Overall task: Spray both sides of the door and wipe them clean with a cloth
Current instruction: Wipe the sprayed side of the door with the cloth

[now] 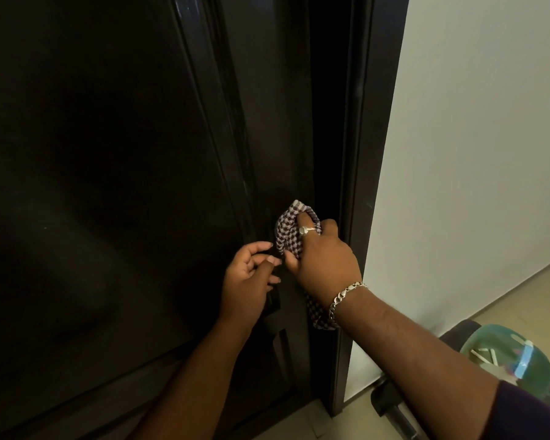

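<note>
Right hand grips cloth, partly hidden.

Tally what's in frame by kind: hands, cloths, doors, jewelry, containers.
Hands: 2, left hand and right hand
Cloths: 1, checked cloth gripped by the right hand against the door
Doors: 1, dark door
Jewelry: 2, ring and bracelet
Containers: 1, green tub at lower right
Total: 7

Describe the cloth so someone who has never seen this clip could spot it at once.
Find the black door and follow its right edge down. There the right hand grips the cloth against it. Its small dark-and-white check pattern is the only patterned thing there.
</note>
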